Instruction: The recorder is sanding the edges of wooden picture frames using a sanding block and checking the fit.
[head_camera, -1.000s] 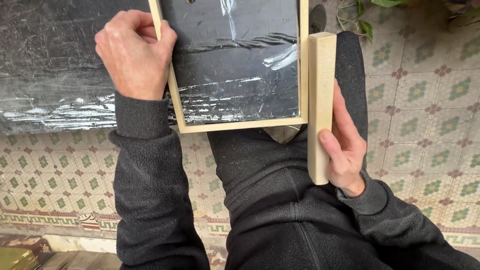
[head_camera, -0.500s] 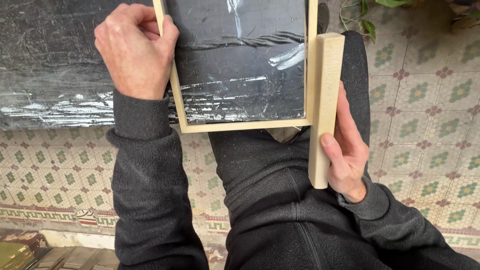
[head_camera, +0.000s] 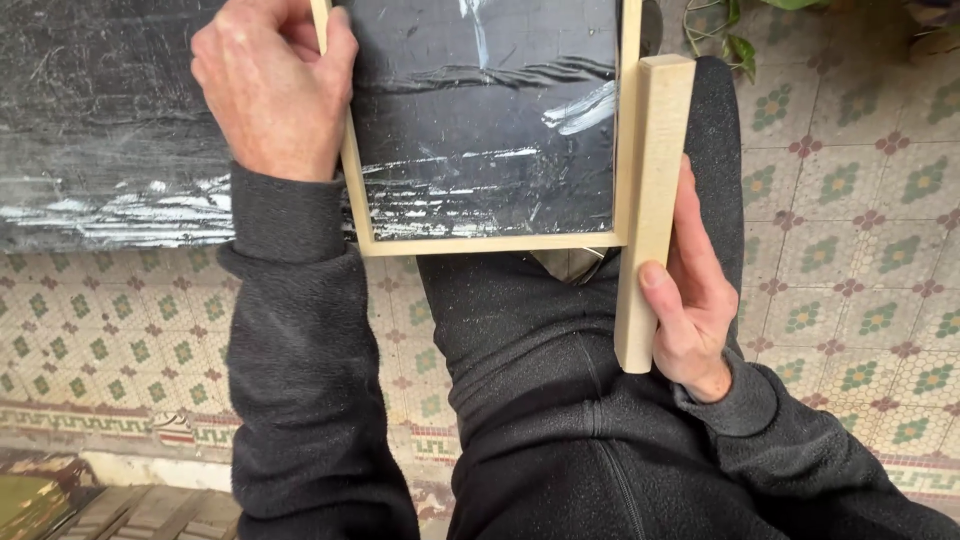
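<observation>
Domestic patio or entryway: patterned mosaic floor tiles (head_camera: 860, 200) throughout, trailing plant leaves (head_camera: 735, 45) at upper right, worn black tabletop (head_camera: 110, 120) at upper left.

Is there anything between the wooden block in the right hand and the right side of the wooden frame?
Nothing visible. The wooden block, held in the right hand, lies directly against the right side of the wooden frame; no gap shows there. The left hand grips the frame's left side.
</observation>
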